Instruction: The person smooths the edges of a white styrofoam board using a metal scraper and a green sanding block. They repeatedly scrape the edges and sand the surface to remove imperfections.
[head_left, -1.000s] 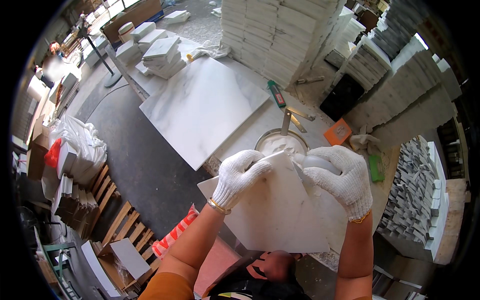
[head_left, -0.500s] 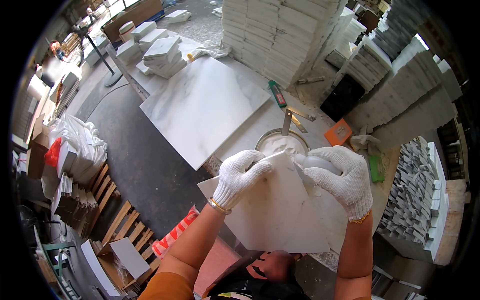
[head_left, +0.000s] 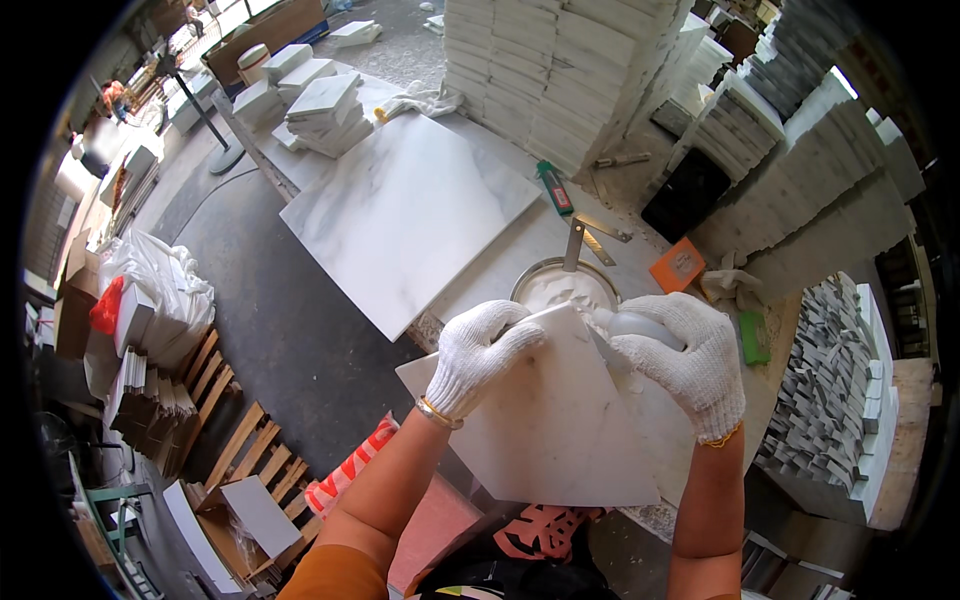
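As the head view looks down on it, my left grip (head_left: 482, 357) is closed over the upper edge of a marbled tile (head_left: 555, 425), thumb lying flat on the face and fingers curled at the rim; the tile sits nearest me, and taking its middle as the clock's centre, that hold is at 11 o'clock, just beside the top corner, which I judge steadies that end and leaves most of the face uncovered; its 10 o'clock corner juts past the edge of the surface (head_left: 485, 290), though I cannot tell how much of its underside is supported; my right grip (head_left: 690, 350), at 2 o'clock, is rounded with a small gap, thumb and fingers pinching a smooth translucent tool (head_left: 645, 325) whose far end points to 9 o'clock, at the tile's right edge; whether it touches the stone I cannot tell; the metal bowl (head_left: 533, 268) of white paste (head_left: 557, 288) is at 12 o'clock, close past the top corner, probably put there for a short reach from the right; a larger slab (head_left: 410, 220) lies flat at 11 o'clock, clear of both hands; from my right grip, an orange block (head_left: 676, 264) is at 12 o'clock and a green block (head_left: 755, 337) at 3, both seemingly kept handy there.
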